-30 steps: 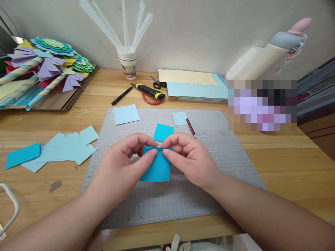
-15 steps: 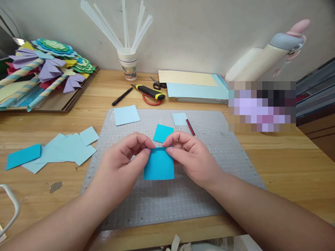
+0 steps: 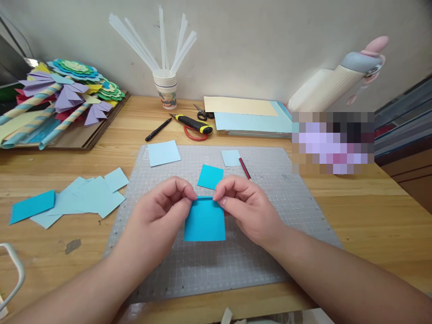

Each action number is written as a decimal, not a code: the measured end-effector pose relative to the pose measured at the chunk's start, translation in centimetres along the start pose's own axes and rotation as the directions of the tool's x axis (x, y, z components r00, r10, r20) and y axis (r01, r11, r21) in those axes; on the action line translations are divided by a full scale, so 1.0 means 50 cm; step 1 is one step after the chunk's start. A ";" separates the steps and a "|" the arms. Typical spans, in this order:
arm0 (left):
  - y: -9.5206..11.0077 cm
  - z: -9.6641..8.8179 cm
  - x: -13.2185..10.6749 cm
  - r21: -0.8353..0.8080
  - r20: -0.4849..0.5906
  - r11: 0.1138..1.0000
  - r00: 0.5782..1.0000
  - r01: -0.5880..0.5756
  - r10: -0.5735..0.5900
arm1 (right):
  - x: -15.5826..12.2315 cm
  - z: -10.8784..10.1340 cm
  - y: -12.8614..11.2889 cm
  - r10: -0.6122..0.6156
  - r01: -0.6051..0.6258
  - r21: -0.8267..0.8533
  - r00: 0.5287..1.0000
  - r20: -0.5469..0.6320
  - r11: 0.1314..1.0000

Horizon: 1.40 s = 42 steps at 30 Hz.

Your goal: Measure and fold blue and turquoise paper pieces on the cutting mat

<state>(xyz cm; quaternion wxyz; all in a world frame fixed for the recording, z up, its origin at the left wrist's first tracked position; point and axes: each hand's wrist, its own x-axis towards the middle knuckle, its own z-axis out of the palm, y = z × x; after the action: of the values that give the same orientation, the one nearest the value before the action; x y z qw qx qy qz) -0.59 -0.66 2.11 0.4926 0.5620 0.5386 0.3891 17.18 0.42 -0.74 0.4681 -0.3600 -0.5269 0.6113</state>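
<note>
A square of bright blue paper [image 3: 204, 222] hangs between my hands above the grey cutting mat [image 3: 256, 265]. My left hand [image 3: 165, 204] pinches its upper left corner between thumb and forefinger. At the upper right corner, my right hand [image 3: 249, 204] grips it the same way. A narrow strip along the top edge is bent over toward me. Just behind it on the mat lies another blue paper square [image 3: 210, 176]. Two pale blue squares rest farther back, one at left [image 3: 164, 153] and a smaller one [image 3: 230, 158] beside a dark red pencil [image 3: 245, 168].
Pale blue sheets [image 3: 84, 195] and a blue piece [image 3: 32, 207] lie left of the mat. Behind it are a black pen [image 3: 158, 129], a utility knife [image 3: 194, 123], scissors [image 3: 202, 113], stacked paper [image 3: 249, 121] and a paper cup [image 3: 166, 90] of white strips. Paper flowers [image 3: 67, 94] sit at left.
The top strip of the held paper is bent over more and shows as a thicker fold. Both hands keep their pinch. The whole view has shifted slightly downward in the picture.
</note>
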 end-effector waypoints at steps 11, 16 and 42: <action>0.005 -0.001 -0.001 0.001 0.094 1.000 0.996 -0.007 0.006 | -0.023 -0.002 -0.012 -0.368 0.407 -0.407 0.914 0.174 0.818; 0.006 -0.002 -0.001 0.022 0.104 0.999 0.994 -0.029 0.027 | -0.028 -0.005 -0.009 -0.332 0.368 -0.319 0.929 0.164 0.874; -0.002 -0.001 -0.014 0.347 0.072 0.877 0.942 -0.332 0.328 | -0.027 0.007 -0.010 -0.228 0.243 -0.424 0.970 0.086 0.872</action>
<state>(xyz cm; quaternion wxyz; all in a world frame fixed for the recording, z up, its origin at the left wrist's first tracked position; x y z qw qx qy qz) -0.73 -1.34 2.11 0.3127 0.7270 0.4934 0.3609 17.36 -0.95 -0.27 0.4389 -0.3778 -0.6966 0.4236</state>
